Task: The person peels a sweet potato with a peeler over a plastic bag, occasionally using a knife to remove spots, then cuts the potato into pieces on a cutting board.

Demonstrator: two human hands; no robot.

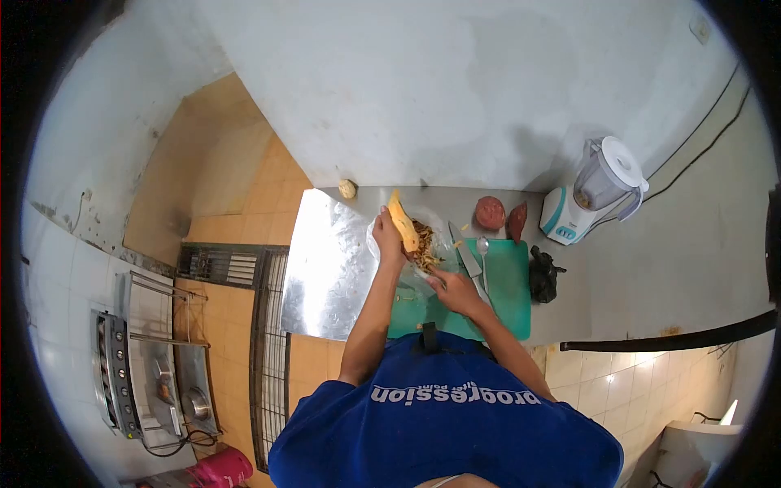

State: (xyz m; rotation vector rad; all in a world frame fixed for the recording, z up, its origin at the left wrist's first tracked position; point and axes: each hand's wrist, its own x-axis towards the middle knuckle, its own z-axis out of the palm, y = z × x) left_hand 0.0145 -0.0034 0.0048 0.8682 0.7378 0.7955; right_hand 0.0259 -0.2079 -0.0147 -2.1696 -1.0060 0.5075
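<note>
Left hand (pixel 389 236) is up off the steel counter (pixel 325 268), fingers wrapped tight round a long yellow-orange peeled vegetable (pixel 403 226), tilted with its far end pointing away, probably so the strips drop clear of the wrist. Right below it sits a heap of brown-and-yellow peelings (pixel 425 248) on what looks like a clear plastic sheet, which would keep the mess in one spot. Right hand (pixel 455 291) is low over the green plastic cutting board (pixel 512 301), fingers curled closed around something small; I cannot make out what it is from here, perhaps a peeler. A steel-bladed kitchen knife (pixel 466 259) and a metal spoon (pixel 483 254) lie flat on the board, just beside that hand, within easy reach. Further back, two reddish-brown tubers (pixel 490 212) wait against the wall, and the white-and-teal blender (pixel 590 199) stands well apart, out of the working space. A crumpled black bag (pixel 543 275) rests at the board's edge.
</note>
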